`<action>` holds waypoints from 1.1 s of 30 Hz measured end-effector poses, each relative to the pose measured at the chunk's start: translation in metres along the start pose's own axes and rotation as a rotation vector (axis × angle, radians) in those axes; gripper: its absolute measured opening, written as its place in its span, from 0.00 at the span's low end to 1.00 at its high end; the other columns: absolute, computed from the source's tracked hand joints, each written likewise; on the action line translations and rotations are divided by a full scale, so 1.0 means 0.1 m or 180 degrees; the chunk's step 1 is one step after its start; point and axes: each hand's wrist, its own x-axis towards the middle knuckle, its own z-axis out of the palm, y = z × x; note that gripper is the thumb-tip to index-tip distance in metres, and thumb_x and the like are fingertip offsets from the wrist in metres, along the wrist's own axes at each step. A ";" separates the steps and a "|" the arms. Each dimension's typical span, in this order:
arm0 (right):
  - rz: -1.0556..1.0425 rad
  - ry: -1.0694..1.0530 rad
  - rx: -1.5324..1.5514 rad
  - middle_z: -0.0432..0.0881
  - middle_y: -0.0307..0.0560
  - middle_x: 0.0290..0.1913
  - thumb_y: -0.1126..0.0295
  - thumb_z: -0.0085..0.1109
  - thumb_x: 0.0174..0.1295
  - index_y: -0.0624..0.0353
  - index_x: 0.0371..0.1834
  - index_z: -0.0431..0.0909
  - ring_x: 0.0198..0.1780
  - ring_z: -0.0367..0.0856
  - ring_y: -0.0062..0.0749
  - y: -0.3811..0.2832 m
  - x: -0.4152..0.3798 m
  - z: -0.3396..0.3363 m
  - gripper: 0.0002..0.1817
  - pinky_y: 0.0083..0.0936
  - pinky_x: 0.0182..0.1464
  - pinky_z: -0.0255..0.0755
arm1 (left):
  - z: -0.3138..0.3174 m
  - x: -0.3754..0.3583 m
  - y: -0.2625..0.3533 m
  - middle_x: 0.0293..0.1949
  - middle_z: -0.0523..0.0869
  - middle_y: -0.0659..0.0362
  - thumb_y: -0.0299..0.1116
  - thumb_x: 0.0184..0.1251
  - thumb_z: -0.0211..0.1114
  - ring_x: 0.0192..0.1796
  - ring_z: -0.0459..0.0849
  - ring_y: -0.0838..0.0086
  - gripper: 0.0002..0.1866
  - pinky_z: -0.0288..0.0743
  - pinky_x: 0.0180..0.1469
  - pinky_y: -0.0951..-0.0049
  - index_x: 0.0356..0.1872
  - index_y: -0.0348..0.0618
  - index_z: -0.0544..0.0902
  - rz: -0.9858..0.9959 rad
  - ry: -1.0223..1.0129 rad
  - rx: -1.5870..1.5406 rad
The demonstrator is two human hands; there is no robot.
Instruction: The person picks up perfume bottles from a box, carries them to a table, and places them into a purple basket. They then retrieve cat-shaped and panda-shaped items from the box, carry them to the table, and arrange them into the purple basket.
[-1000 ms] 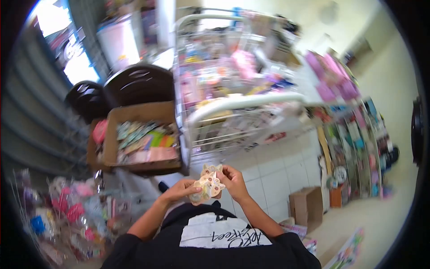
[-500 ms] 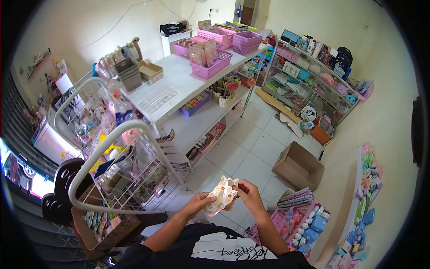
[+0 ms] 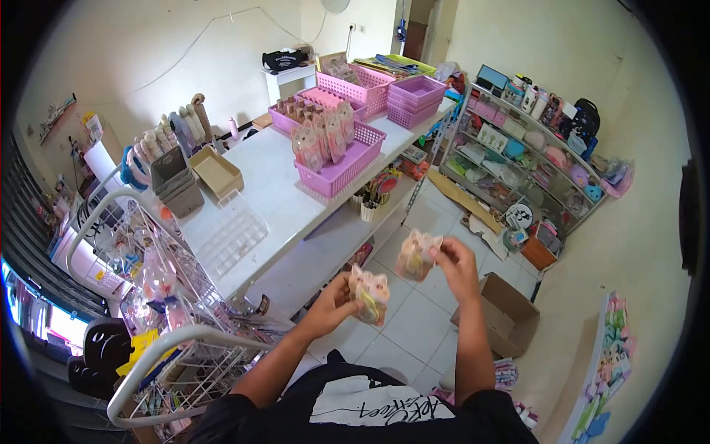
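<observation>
My left hand (image 3: 332, 305) pinches a small cat-shaped packet (image 3: 370, 296) with pale ears on top and something yellowish inside. Higher and to the right, my right hand (image 3: 455, 265) grips a similar cat-shaped packet (image 3: 418, 256) by its right edge. The two packets are apart, both held in the air over the tiled floor. Beyond them on the white table, a purple basket (image 3: 342, 172) has several similar packets (image 3: 325, 138) standing at its left side.
More pink and purple baskets (image 3: 414, 100) stand at the table's (image 3: 285, 200) far end. A wire rack (image 3: 177, 355) with a curved rail is at left. An open cardboard box (image 3: 510, 314) sits on the floor at right, below glass shelves (image 3: 518, 140).
The packets were together between my hands; now each hand holds one, apart. Both hands are higher in view, and the view has moved nearer the table.
</observation>
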 end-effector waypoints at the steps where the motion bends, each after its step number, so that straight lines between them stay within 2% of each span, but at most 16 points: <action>1: -0.0059 0.0013 0.0113 0.82 0.35 0.38 0.72 0.62 0.65 0.64 0.45 0.80 0.39 0.77 0.16 -0.09 0.24 0.03 0.09 0.18 0.44 0.71 | -0.03 0.14 0.14 0.55 0.79 0.57 0.24 0.66 0.65 0.59 0.78 0.73 0.26 0.72 0.62 0.69 0.64 0.37 0.68 0.0146 0.0072 -0.0072; 5: -0.0542 -0.0035 0.0493 0.81 0.34 0.36 0.73 0.63 0.64 0.62 0.44 0.79 0.40 0.77 0.15 -0.48 1.12 0.25 0.08 0.17 0.45 0.71 | -0.10 0.60 0.79 0.55 0.80 0.56 0.23 0.65 0.65 0.60 0.77 0.72 0.24 0.71 0.63 0.67 0.62 0.36 0.70 0.0273 0.0715 -0.0478; 7: -0.0876 -0.0154 0.0638 0.81 0.34 0.37 0.73 0.63 0.63 0.62 0.44 0.79 0.40 0.77 0.15 -0.63 1.58 0.32 0.08 0.17 0.45 0.71 | -0.19 0.81 1.12 0.55 0.81 0.55 0.23 0.64 0.66 0.60 0.78 0.71 0.23 0.71 0.64 0.66 0.60 0.35 0.72 0.1254 0.1146 0.0080; 10: -0.1054 -0.0613 0.0682 0.81 0.34 0.38 0.74 0.63 0.64 0.62 0.45 0.79 0.40 0.77 0.15 -0.76 2.26 0.40 0.08 0.17 0.45 0.72 | -0.40 1.09 1.53 0.53 0.82 0.51 0.22 0.62 0.68 0.57 0.81 0.69 0.24 0.74 0.63 0.67 0.59 0.31 0.72 0.1575 0.1780 0.0520; 12: -0.1135 -0.1024 0.0732 0.82 0.35 0.39 0.74 0.63 0.64 0.61 0.45 0.79 0.41 0.78 0.16 -0.74 2.71 0.49 0.08 0.17 0.45 0.72 | -0.57 1.35 1.66 0.50 0.84 0.54 0.23 0.61 0.69 0.53 0.82 0.72 0.22 0.76 0.56 0.72 0.57 0.32 0.74 0.1945 0.1885 0.0933; 13: -0.1101 -0.1401 0.0714 0.82 0.35 0.39 0.74 0.63 0.65 0.61 0.46 0.79 0.41 0.78 0.16 -0.71 2.93 0.55 0.08 0.17 0.45 0.73 | -0.66 1.45 1.71 0.50 0.84 0.54 0.23 0.61 0.69 0.53 0.82 0.72 0.22 0.76 0.56 0.72 0.57 0.32 0.74 0.1949 0.1979 0.0971; 15: -0.1038 -0.2073 0.0650 0.83 0.35 0.39 0.75 0.63 0.65 0.62 0.46 0.79 0.42 0.79 0.16 -0.61 3.28 0.67 0.09 0.17 0.45 0.73 | -0.82 1.60 1.74 0.43 0.86 0.61 0.26 0.59 0.71 0.44 0.82 0.79 0.20 0.71 0.44 0.77 0.53 0.37 0.78 0.1470 0.2258 0.2139; 18: -0.0848 -0.2873 0.0464 0.83 0.37 0.39 0.74 0.64 0.64 0.61 0.47 0.78 0.43 0.80 0.16 -0.32 3.71 0.92 0.10 0.17 0.46 0.74 | -0.96 1.76 1.66 0.40 0.86 0.65 0.28 0.57 0.72 0.42 0.82 0.81 0.18 0.69 0.42 0.77 0.49 0.41 0.79 0.0999 0.2622 0.3003; 22: -0.0756 -0.3506 0.0556 0.83 0.36 0.36 0.74 0.63 0.63 0.61 0.48 0.76 0.41 0.80 0.17 -0.09 3.87 1.21 0.12 0.20 0.45 0.74 | -0.91 1.87 1.56 0.36 0.86 0.66 0.30 0.52 0.73 0.38 0.81 0.81 0.19 0.66 0.38 0.77 0.46 0.42 0.80 0.0531 0.2913 0.3331; 23: -0.1130 -0.3449 0.0109 0.83 0.41 0.36 0.75 0.64 0.59 0.60 0.49 0.74 0.39 0.83 0.23 -0.03 3.90 1.27 0.15 0.24 0.43 0.75 | -0.88 1.88 1.53 0.35 0.85 0.63 0.30 0.50 0.73 0.37 0.79 0.77 0.19 0.68 0.40 0.74 0.45 0.41 0.80 0.0536 0.3025 0.3472; 24: -0.1124 -0.3531 0.0133 0.83 0.41 0.36 0.75 0.64 0.59 0.60 0.49 0.74 0.39 0.83 0.23 -0.02 3.91 1.29 0.15 0.24 0.43 0.75 | -0.88 1.88 1.47 0.35 0.85 0.63 0.30 0.50 0.73 0.37 0.79 0.77 0.19 0.68 0.40 0.74 0.45 0.41 0.80 0.0493 0.3104 0.3463; 26: -0.2031 -0.3136 -0.0806 0.84 0.49 0.37 0.73 0.66 0.55 0.59 0.51 0.74 0.38 0.85 0.37 -0.13 3.88 1.27 0.19 0.30 0.42 0.77 | -0.89 1.88 1.39 0.35 0.83 0.60 0.29 0.49 0.74 0.37 0.77 0.73 0.21 0.71 0.42 0.71 0.46 0.40 0.79 0.0402 0.3420 0.4190; 27: -0.2636 -0.2848 -0.0888 0.83 0.53 0.43 0.71 0.68 0.53 0.57 0.53 0.74 0.41 0.84 0.47 -0.09 3.88 1.29 0.23 0.37 0.44 0.78 | -0.87 1.89 1.39 0.35 0.83 0.60 0.29 0.49 0.74 0.37 0.77 0.73 0.21 0.71 0.42 0.71 0.46 0.40 0.79 0.0368 0.3483 0.4185; 29: -0.2903 -0.2694 -0.0921 0.83 0.52 0.45 0.70 0.69 0.53 0.56 0.55 0.74 0.43 0.83 0.47 -0.15 3.84 1.24 0.25 0.38 0.45 0.78 | -0.78 1.93 1.43 0.37 0.83 0.54 0.29 0.48 0.72 0.38 0.77 0.65 0.24 0.74 0.45 0.66 0.49 0.39 0.78 0.0534 0.3636 0.3922; 30: -0.3154 -0.2475 -0.0974 0.82 0.51 0.47 0.69 0.70 0.52 0.55 0.57 0.74 0.46 0.83 0.47 -0.17 3.84 1.24 0.26 0.39 0.46 0.78 | -0.77 1.94 1.42 0.37 0.83 0.54 0.29 0.48 0.72 0.38 0.77 0.65 0.24 0.74 0.45 0.66 0.49 0.39 0.78 0.0519 0.3688 0.3916; 33: -0.3495 -0.2559 -0.1158 0.80 0.51 0.52 0.69 0.71 0.51 0.54 0.61 0.72 0.50 0.81 0.48 -0.06 3.93 1.24 0.31 0.39 0.48 0.78 | -0.76 1.95 1.40 0.37 0.82 0.55 0.29 0.48 0.73 0.38 0.77 0.65 0.26 0.74 0.45 0.66 0.51 0.39 0.77 0.0469 0.3725 0.3924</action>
